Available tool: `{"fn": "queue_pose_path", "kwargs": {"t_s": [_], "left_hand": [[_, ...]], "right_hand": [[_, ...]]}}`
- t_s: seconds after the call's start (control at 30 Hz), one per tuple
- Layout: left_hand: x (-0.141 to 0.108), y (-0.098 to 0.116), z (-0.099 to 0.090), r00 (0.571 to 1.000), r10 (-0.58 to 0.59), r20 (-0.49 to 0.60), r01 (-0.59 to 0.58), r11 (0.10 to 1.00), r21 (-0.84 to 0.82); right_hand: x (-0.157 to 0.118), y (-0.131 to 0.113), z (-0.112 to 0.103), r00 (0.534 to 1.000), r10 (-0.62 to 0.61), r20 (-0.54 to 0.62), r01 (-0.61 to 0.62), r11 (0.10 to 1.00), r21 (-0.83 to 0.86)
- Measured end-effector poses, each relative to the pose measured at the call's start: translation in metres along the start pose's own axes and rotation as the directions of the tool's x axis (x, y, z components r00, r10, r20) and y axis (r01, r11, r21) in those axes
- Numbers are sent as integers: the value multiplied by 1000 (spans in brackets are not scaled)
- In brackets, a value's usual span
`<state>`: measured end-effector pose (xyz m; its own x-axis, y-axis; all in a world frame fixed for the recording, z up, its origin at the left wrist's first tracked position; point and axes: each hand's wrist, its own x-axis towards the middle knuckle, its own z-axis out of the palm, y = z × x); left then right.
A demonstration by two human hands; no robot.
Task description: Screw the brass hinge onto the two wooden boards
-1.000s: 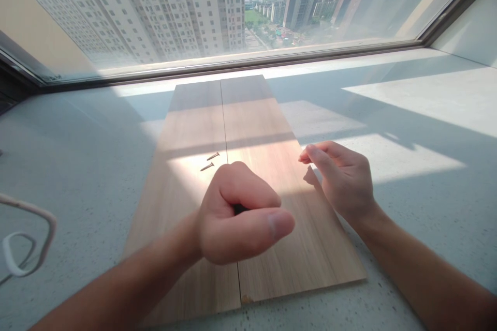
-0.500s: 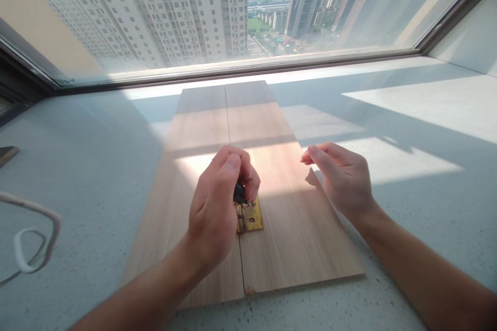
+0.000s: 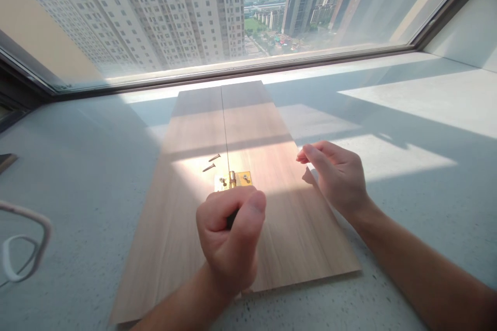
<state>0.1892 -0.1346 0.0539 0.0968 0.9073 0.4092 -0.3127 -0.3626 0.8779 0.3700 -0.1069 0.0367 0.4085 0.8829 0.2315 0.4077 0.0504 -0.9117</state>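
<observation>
Two pale wooden boards [image 3: 287, 238] lie side by side, a thin seam between them. A brass hinge [image 3: 244, 178] straddles the seam, with screws in its upper holes and its lower part hidden behind my left hand [image 3: 233, 232]. That hand is closed around a dark object [image 3: 232, 219], mostly covered by the fingers. Two loose screws [image 3: 208, 167] rest on the left board just above the hinge. My right hand [image 3: 336, 173] is over the right board's edge, thumb and fingertips pinched together; anything between them is too small to make out.
The boards lie on a speckled pale sill [image 3: 77, 176] below a large window with a dark frame [image 3: 233, 70]. At the left are a white cable loop [image 3: 44, 227] and the end of a brown object [image 3: 5, 161].
My left hand has moved down and turned, uncovering the hinge's upper part and the two loose screws. My right hand keeps its pinch by the board edge. The view has shifted slightly.
</observation>
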Motion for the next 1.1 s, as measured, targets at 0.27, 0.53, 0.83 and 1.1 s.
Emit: {"fn": "queue_pose_path", "kwargs": {"t_s": [0.27, 0.53, 0.83, 1.1], "left_hand": [[16, 7, -9, 950, -104, 294, 104, 994, 15], [37, 15, -10, 809, -286, 513, 309, 950, 44], [41, 18, -29, 880, -242, 409, 270, 963, -12], [24, 14, -12, 985, -156, 69, 149, 984, 95]], "right_hand": [[-2, -1, 3, 1000, 21, -1, -21, 999, 41], [-3, -1, 3, 1000, 14, 13, -14, 1000, 18], [-1, -1, -1, 1000, 12, 9, -12, 1000, 27], [-2, -2, -1, 1000, 19, 19, -19, 1000, 22]]}}
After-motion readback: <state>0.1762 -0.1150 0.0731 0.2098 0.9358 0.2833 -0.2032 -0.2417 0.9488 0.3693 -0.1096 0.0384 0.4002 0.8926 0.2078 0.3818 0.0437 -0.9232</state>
